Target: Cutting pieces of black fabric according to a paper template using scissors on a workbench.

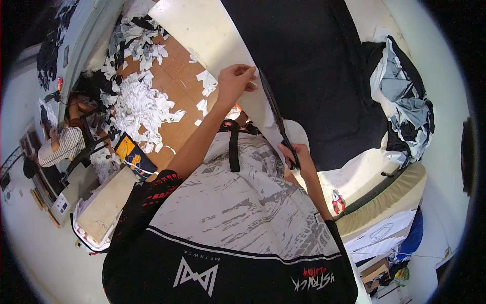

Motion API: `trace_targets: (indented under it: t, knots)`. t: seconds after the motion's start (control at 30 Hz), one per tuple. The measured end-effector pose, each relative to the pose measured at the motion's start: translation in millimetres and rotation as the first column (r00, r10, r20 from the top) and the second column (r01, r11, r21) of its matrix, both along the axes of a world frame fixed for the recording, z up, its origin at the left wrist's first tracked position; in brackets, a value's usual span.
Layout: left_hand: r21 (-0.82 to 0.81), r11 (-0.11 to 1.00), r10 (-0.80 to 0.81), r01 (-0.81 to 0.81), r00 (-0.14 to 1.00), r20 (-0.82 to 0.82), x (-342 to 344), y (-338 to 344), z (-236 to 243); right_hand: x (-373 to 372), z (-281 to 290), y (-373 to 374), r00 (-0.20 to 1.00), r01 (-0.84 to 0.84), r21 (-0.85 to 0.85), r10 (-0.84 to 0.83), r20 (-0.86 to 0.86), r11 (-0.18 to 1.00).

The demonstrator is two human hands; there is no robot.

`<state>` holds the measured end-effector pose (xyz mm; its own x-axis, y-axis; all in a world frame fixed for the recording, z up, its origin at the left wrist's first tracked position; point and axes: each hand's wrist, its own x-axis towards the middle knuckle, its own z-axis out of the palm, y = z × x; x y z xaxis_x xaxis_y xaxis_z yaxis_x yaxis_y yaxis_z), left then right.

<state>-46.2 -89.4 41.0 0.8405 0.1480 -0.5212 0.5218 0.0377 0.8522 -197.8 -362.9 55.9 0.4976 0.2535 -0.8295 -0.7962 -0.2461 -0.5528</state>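
Black cloth [309, 71] lies over the white table in front of me, its left edge running along a narrow dark strip [271, 99]. At the upper end of that strip is my left hand [237, 86], with bent fingers drawn together; whatever is between the fingertips does not show clearly. Nearer to me, my right hand [302, 156] is closed around the dark handles of a pair of scissors [294, 157]. The scissors point away from me along the cloth edge, and their blades merge with the dark strip.
Heaped white scraps [139, 104] cover part of the brown floor at left. Red-handled pliers [337, 201] lie on the table at right. Beyond the cloth sits a bundle of grey and black fabric [402, 101]. Far left, a person in a striped top [68, 144] sits at another table.
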Motion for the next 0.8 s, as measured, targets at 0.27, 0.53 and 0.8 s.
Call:
trace_targets:
  t: [0.27,0.53,0.8]
  knots:
    - [-0.067,0.994,-0.094,0.092,0.995,-0.035,-2.4,-6.3,-9.4,-8.2,-8.5,-2.6,1.0,0.003,0.013,-0.003,0.008,1.0]
    - [-0.166,0.982,-0.106,0.089,0.99,-0.094,-10.3,-6.8,-5.9,2.1,-2.5,1.1,1.0,0.01,0.019,-0.01,0.001,1.0]
    - [-0.225,0.969,-0.129,0.099,0.984,-0.124,-14.0,-5.8,0.5,6.3,-6.9,0.7,0.999,0.04,0.086,-0.041,0.01,0.995]
